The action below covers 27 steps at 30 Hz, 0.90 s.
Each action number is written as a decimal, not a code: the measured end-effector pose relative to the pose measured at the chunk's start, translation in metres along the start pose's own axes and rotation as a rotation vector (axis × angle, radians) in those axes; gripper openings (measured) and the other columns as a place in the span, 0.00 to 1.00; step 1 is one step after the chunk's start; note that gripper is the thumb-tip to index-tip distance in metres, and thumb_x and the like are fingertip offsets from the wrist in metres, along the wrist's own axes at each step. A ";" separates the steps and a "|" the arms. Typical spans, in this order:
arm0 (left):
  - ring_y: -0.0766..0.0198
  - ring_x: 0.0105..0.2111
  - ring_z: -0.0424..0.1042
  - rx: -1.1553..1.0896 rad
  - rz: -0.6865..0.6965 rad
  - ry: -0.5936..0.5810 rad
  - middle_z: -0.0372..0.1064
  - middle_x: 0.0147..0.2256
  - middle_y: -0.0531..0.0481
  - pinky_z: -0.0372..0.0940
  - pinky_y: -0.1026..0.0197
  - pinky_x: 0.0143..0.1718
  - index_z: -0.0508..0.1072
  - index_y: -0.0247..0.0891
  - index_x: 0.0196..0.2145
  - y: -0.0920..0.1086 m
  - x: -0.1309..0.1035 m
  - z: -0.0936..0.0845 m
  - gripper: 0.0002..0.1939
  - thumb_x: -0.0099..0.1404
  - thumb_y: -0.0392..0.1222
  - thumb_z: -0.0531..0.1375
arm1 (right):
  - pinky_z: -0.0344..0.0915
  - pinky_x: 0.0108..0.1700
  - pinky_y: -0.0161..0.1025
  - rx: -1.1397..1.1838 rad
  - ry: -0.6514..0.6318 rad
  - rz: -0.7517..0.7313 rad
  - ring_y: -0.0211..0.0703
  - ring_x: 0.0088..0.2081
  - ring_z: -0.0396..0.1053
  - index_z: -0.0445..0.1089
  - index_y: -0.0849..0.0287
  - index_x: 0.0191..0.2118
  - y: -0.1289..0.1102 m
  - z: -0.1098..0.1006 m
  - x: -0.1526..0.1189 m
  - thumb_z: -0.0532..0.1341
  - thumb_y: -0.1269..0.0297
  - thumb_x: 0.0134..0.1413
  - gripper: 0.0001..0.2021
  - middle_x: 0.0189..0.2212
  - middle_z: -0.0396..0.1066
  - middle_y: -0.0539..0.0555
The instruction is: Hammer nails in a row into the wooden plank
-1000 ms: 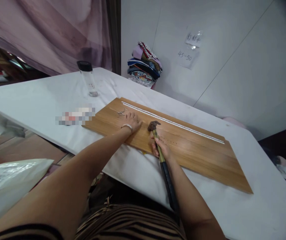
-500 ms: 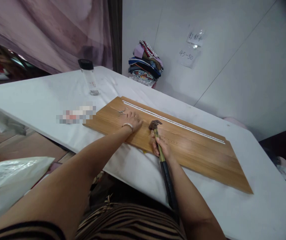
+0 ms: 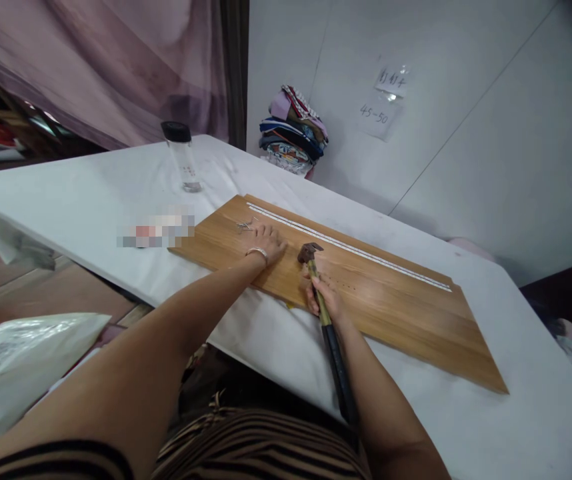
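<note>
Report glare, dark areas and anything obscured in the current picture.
Head view: soft glare on the brown rectangular wooden board; head view: black shading in the top right corner, over the flat pale grey wall; head view: bright highlights on the shiny white plastic bag; head view: a blocky pixelated patch obscuring part of the white cloth-covered table.

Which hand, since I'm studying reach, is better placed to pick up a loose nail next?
Probably the left hand: it lies on the wooden board right beside the loose nails, while the right hand grips the hammer farther off.
</note>
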<state>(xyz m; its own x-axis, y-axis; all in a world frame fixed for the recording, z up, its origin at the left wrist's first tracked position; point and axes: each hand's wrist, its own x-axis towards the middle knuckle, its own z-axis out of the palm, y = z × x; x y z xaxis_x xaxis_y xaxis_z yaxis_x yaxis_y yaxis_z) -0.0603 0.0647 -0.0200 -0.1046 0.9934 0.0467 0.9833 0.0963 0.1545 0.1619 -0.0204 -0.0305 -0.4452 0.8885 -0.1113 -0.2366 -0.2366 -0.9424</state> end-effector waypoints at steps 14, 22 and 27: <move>0.41 0.70 0.59 -0.023 -0.001 0.008 0.64 0.69 0.33 0.53 0.42 0.69 0.72 0.34 0.63 -0.003 0.003 0.006 0.31 0.75 0.56 0.48 | 0.51 0.12 0.30 -0.019 -0.024 0.007 0.30 0.10 0.55 0.69 0.55 0.43 0.000 -0.002 0.000 0.72 0.39 0.48 0.27 0.18 0.68 0.39; 0.41 0.69 0.59 -0.020 0.001 0.007 0.64 0.69 0.32 0.53 0.42 0.69 0.72 0.32 0.63 -0.002 0.002 0.005 0.31 0.75 0.55 0.47 | 0.51 0.12 0.30 -0.008 -0.022 -0.002 0.30 0.10 0.54 0.69 0.56 0.44 0.001 -0.003 0.000 0.72 0.41 0.50 0.26 0.18 0.68 0.39; 0.41 0.67 0.61 -0.021 0.004 0.020 0.67 0.66 0.33 0.54 0.42 0.68 0.74 0.35 0.62 -0.001 0.001 0.003 0.30 0.75 0.54 0.47 | 0.51 0.12 0.30 -0.014 -0.024 -0.006 0.30 0.10 0.54 0.70 0.56 0.44 -0.001 -0.002 0.000 0.72 0.40 0.49 0.27 0.18 0.67 0.39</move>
<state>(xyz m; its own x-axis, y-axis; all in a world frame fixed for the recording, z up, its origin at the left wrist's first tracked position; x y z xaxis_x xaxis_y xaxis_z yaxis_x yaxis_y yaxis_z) -0.0607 0.0658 -0.0230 -0.1038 0.9924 0.0668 0.9803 0.0908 0.1753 0.1643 -0.0191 -0.0304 -0.4649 0.8800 -0.0980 -0.2277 -0.2257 -0.9472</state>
